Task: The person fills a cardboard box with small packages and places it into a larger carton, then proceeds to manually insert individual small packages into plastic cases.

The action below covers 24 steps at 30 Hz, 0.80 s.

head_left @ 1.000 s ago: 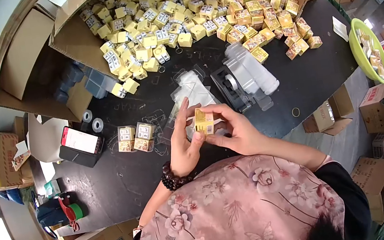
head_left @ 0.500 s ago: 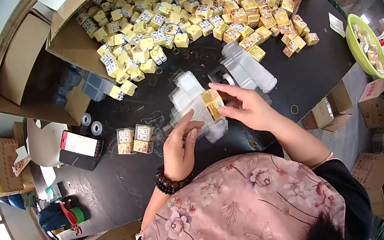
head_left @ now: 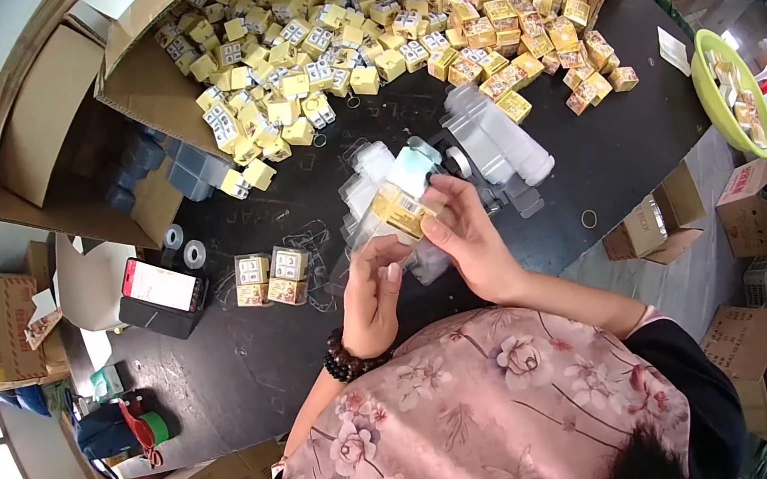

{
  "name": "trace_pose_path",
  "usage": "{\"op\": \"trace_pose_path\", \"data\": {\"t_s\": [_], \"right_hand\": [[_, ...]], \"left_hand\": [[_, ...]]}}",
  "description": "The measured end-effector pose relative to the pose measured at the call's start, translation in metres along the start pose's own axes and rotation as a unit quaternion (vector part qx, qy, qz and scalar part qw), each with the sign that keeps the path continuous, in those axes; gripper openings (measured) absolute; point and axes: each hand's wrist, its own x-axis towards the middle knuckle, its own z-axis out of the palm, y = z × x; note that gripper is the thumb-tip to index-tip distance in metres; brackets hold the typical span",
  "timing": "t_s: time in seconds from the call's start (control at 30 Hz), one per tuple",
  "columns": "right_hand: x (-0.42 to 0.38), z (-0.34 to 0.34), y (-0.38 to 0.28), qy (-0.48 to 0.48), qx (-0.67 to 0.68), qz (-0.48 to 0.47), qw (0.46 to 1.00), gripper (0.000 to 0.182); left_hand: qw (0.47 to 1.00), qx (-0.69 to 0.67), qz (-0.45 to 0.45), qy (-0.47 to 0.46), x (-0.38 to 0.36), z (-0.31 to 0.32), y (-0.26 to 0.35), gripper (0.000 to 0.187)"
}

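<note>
My right hand [head_left: 471,247] pinches a small yellow printed box [head_left: 395,207], thumb on its near side and fingers on the far right edge. Clear plastic packaging [head_left: 370,231] extends from the box toward my left hand [head_left: 373,287]. The left fingers are curled in and closed on its lower left end; how much they grip is partly hidden. Behind the held box lie stacked clear plastic cases [head_left: 371,162]. A tape dispenser [head_left: 458,162] with a clear roll sits just beyond my right fingers, partly covered.
A large cardboard carton [head_left: 141,92] spills many yellow boxes [head_left: 306,80] onto the black table [head_left: 254,373]. Two packed pairs [head_left: 286,274] stand at left, beside a phone [head_left: 160,285] and tape rolls [head_left: 193,255]. More clear cases [head_left: 509,142] and a green basket [head_left: 706,84] are to the right.
The yellow box has moved slightly left and tilted, with my right hand shifting left along with it. A pale blue-green patch now shows behind the box. My left hand has moved slightly.
</note>
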Motion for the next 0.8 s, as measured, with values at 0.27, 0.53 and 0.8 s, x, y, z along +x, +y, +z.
{"op": "trace_pose_path", "data": {"t_s": [0.27,0.53,0.8], "right_hand": [[0.006,-0.007,-0.021,-0.135,-0.09,-0.087,0.983,0.046],[0.003,-0.011,-0.032,-0.244,-0.193,-0.022,0.95,0.019],[0.019,-0.01,-0.036,-0.227,-0.057,0.039,0.971,0.013]], "left_hand": [[0.984,0.037,-0.165,-0.046,-0.016,-0.041,0.02,0.026],[0.983,-0.15,-0.087,-0.06,0.004,-0.029,0.004,0.052],[0.978,-0.204,-0.042,0.02,0.007,-0.016,0.009,0.049]]}}
